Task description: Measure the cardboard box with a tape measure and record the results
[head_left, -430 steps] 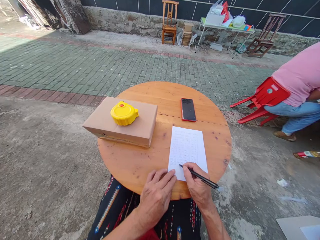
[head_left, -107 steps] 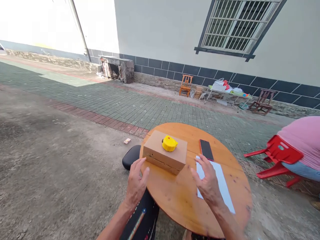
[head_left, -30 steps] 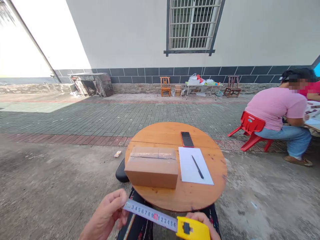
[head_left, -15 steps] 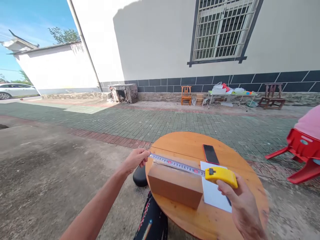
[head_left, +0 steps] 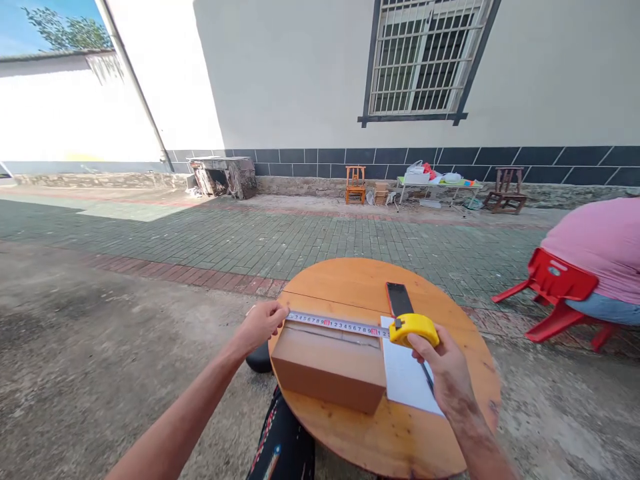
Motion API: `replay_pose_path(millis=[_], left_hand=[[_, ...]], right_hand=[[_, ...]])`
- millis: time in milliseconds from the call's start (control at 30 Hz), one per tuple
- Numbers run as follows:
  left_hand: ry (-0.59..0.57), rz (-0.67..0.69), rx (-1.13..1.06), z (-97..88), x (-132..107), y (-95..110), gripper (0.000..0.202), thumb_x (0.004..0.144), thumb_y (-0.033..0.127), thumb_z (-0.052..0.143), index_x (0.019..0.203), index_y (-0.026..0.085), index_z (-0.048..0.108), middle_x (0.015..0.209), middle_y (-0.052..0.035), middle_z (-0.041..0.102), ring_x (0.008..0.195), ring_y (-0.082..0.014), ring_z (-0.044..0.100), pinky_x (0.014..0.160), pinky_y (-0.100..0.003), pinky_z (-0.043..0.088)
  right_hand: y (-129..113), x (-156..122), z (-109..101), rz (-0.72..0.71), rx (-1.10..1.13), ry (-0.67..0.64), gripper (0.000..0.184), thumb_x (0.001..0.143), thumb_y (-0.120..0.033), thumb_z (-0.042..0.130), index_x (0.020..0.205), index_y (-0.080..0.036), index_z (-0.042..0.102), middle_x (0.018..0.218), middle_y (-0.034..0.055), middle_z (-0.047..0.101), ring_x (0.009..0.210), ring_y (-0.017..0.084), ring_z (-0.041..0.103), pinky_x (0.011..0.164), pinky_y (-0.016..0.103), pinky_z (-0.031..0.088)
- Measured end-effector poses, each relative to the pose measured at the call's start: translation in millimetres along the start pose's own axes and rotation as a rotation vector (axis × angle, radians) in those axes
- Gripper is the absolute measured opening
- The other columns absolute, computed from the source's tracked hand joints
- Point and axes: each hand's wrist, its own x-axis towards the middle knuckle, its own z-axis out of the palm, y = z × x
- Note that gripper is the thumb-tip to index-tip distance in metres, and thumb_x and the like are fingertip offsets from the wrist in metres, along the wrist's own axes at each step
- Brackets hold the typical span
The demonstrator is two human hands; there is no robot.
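A yellow tape measure is gripped in my right hand, over the right side of the table. Its numbered blade runs left to my left hand, whose fingers pinch the free end. Below and along the blade lies a brown cardboard box, with clear tape across its top. The blade stretches along the box's far top edge; whether it touches the box I cannot tell. White paper lies right of the box, partly under my right hand, with a dark pen on it.
The round wooden table carries a phone beyond the paper. A person in a pink shirt sits on a red plastic chair at right. Along the wall stand a wooden chair and a folding table with bags.
The view has turned right, so the table and hands appear further left and more of the seated person shows. The tape measure has come slightly closer to the box's right end.
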Motion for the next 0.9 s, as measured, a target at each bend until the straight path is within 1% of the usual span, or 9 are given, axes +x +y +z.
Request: replay_pose_path(millis=[133, 333, 500, 733, 900], left_hand=[[-0.004, 0.012, 0.013, 3.6, 0, -4, 0.036, 0.07, 0.053, 0.059, 0.059, 0.021, 0.046, 0.053, 0.0045, 0.048, 0.049, -0.0123, 0.049, 0.044, -0.021, 0.033], [-0.011, 0.016, 0.006, 6.1, 1, -7, 0.042, 0.072, 0.059, 0.055, 0.059, 0.021, 0.043, 0.053, 0.006, 0.044, 0.048, -0.0108, 0.046, 0.047, -0.022, 0.036], [-0.043, -0.002, -0.015, 5.8, 2, -5, 0.044, 0.071, 0.062, 0.055, 0.061, 0.02, 0.046, 0.053, 0.0051, 0.046, 0.049, -0.0113, 0.047, 0.047, -0.022, 0.036], [-0.049, -0.001, -0.045, 5.3, 0, -5, 0.044, 0.07, 0.063, 0.056, 0.063, 0.02, 0.048, 0.053, 0.0047, 0.048, 0.05, -0.0114, 0.048, 0.046, -0.021, 0.035], [-0.048, 0.013, -0.062, 7.8, 0, -7, 0.044, 0.071, 0.062, 0.056, 0.063, 0.02, 0.048, 0.053, 0.0045, 0.049, 0.049, -0.0115, 0.047, 0.047, -0.022, 0.034]], right_hand=[[4, -2, -2, -0.007, 0.004, -0.022, 0.051, 0.061, -0.047, 0.085, 0.097, -0.016, 0.066, 0.072, -0.001, 0.064, 0.059, 0.013, 0.05, 0.053, 0.025, 0.043], [12, 0, -6, -0.021, -0.012, -0.071, 0.049, 0.065, -0.048, 0.083, 0.099, -0.017, 0.065, 0.074, -0.0002, 0.064, 0.059, 0.012, 0.05, 0.052, 0.025, 0.043], [17, 2, -9, -0.011, -0.063, -0.087, 0.048, 0.069, -0.05, 0.081, 0.099, -0.016, 0.065, 0.073, -0.0007, 0.063, 0.058, 0.013, 0.051, 0.052, 0.026, 0.047], [19, 2, -12, -0.043, -0.082, -0.107, 0.044, 0.071, -0.051, 0.079, 0.095, -0.017, 0.065, 0.072, -0.0007, 0.063, 0.058, 0.013, 0.053, 0.05, 0.026, 0.047], [21, 2, -13, -0.039, -0.094, -0.106, 0.047, 0.072, -0.051, 0.079, 0.1, -0.017, 0.065, 0.073, 0.0001, 0.065, 0.058, 0.014, 0.054, 0.05, 0.026, 0.048]])
